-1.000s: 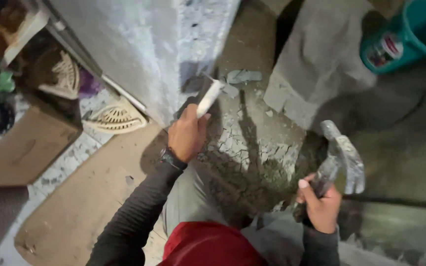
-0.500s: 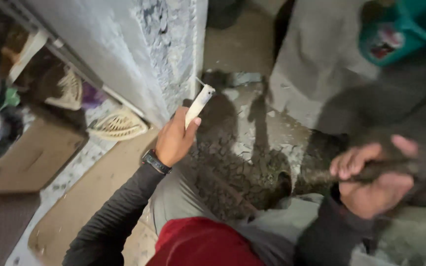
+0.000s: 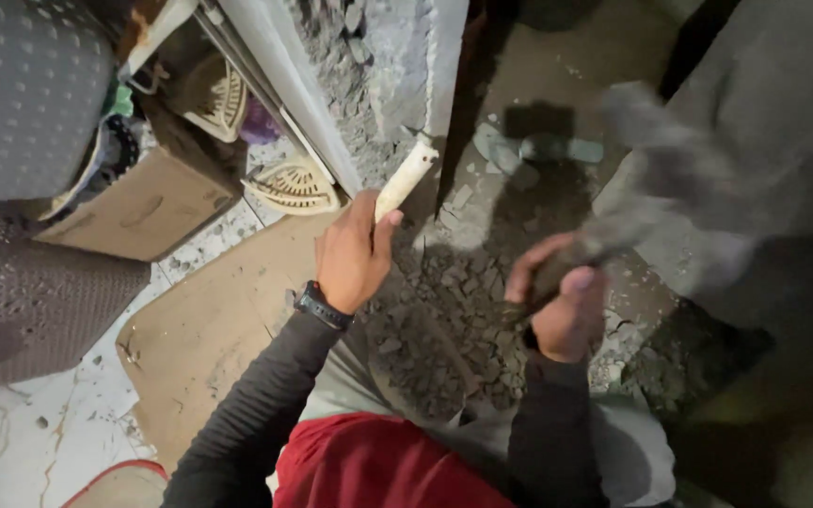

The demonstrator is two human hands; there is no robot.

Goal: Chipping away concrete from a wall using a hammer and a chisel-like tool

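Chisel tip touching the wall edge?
Touching. Head view: the chisel held in the left hand has its top end pressed against the chipped edge of the wall, no gap visible.

One view only, from the person's head, looking steeply down and close in over their own arms. It faces the rubble-strewn floor [image 3: 444,329] at the foot of a chipped wall [image 3: 369,85], which runs up the frame's upper middle; both forearms enter from the bottom edge.
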